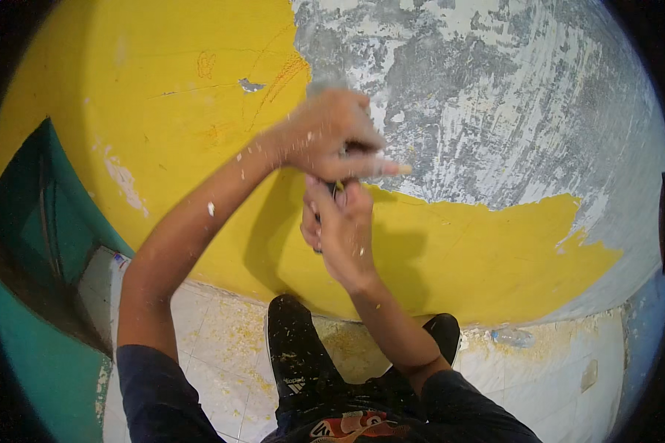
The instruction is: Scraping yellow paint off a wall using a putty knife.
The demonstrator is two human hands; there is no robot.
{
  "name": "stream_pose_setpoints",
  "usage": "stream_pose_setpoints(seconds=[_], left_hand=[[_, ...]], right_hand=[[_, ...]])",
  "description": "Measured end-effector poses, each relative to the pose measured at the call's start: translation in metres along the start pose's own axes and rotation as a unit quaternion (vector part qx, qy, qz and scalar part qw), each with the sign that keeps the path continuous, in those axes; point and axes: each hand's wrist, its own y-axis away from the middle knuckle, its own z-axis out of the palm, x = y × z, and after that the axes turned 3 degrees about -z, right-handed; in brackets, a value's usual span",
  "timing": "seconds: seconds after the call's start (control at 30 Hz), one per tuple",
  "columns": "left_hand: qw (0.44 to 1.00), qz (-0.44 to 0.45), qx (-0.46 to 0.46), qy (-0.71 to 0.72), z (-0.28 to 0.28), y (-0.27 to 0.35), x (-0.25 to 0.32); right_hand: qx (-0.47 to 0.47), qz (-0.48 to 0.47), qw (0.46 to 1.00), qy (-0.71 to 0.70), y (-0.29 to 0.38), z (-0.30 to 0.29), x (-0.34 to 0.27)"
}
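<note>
My right hand (343, 227) is closed around a dark-handled tool (318, 219) in front of the wall. Most of the tool is hidden by my hands, so its exact kind cannot be told. Just above it, my left hand (338, 135) is blurred, its fingers partly bent and one digit pointing right with a yellowish tip. Whether it grips the tool is not clear. Yellow paint (199, 138) covers the left and lower wall. Ragged edges border the bare grey-and-white patch (476, 99) at upper right. Pale flakes dot both forearms.
Paint chips (244, 338) litter the white tiled floor (210, 404) along the wall's foot. A clear plastic bottle (514, 337) lies at the right of my feet. Green wall surfaces (39, 354) border a recess at left; a blue wall (645, 326) stands at right.
</note>
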Motion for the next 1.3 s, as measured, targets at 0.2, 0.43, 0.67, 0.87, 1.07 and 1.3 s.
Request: stream_pose_setpoints(seconds=[0.2, 0.43, 0.67, 0.87, 1.07, 1.3], left_hand=[[0.999, -0.016, -0.023, 0.046, 0.013, 0.019, 0.014], [0.998, 0.01, -0.028, 0.051, -0.014, -0.002, -0.005], [0.997, 0.003, 0.027, -0.078, -0.058, -0.039, -0.03], [0.999, -0.018, -0.003, -0.028, -0.019, -0.016, -0.007], [1.0, -0.008, -0.018, 0.024, 0.003, 0.011, 0.006], [1.0, -0.014, 0.008, -0.025, -0.047, -0.024, -0.022]], right_hand=[[0.031, 0.05, 0.998, -0.012, 0.02, 0.001, 0.02], [-0.008, 0.006, 0.999, -0.052, 0.003, 0.016, -0.001], [-0.049, -0.069, 0.996, -0.037, -0.044, 0.037, -0.038], [-0.013, -0.006, 1.0, -0.01, -0.016, 0.009, -0.016], [0.016, 0.018, 0.999, -0.027, 0.01, 0.006, 0.014], [-0.025, -0.01, 0.998, -0.048, -0.031, 0.033, -0.027]])
